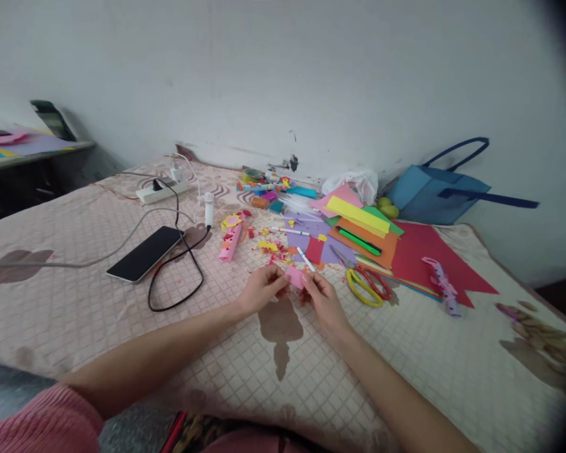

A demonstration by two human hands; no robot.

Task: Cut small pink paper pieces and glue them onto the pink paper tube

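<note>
A small piece of pink paper [295,277] is held up between my two hands, just above the patterned cover. My left hand [265,288] pinches its left edge between thumb and fingers. The right edge sits in the pinch of my right hand [324,299]. Just beyond lie a white pen [305,258], a red paper piece [316,249] and colourful paper scraps [276,251]. Scissors with yellow and red handles [365,286] rest to the right of my right hand. A decorated pink paper roll [231,244] lies past my left hand.
On the left are a black phone [146,254], a looping black cable [151,296] and a power strip [165,191]. Coloured sheets, including a red sheet [424,251], with a green marker [358,241], spread to the right. A blue bag [436,192] stands by the wall; a purple roll [443,286] lies far right.
</note>
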